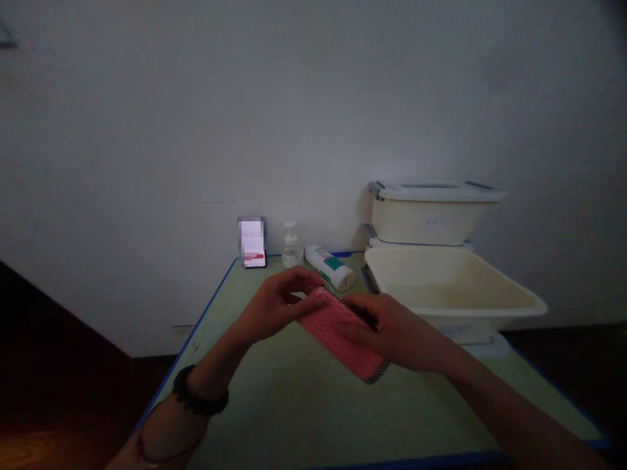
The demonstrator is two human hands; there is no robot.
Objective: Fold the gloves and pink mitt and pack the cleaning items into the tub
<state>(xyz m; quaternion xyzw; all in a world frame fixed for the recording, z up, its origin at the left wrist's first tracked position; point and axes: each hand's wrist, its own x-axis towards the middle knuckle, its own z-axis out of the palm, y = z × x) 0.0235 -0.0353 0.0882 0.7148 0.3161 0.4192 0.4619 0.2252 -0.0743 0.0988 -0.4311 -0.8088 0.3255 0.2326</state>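
Above the middle of the table, both hands hold a pink cleaning cloth (337,339) with a dark stitched edge. It looks folded into a narrow strip and slants down to the right. My left hand (281,300) pinches its upper left corner between thumb and fingers. My right hand (379,326) grips the right part, thumb on the near face and fingers behind, partly hidden by the cloth. A beaded bracelet (200,391) circles my left wrist.
On the green table (274,405), a lit phone (253,243), a clear pump bottle (290,248) and a white bottle lying on its side (329,266) are along the back. At right, an open cream bin (441,277) stands before a lidded storage box (426,219).
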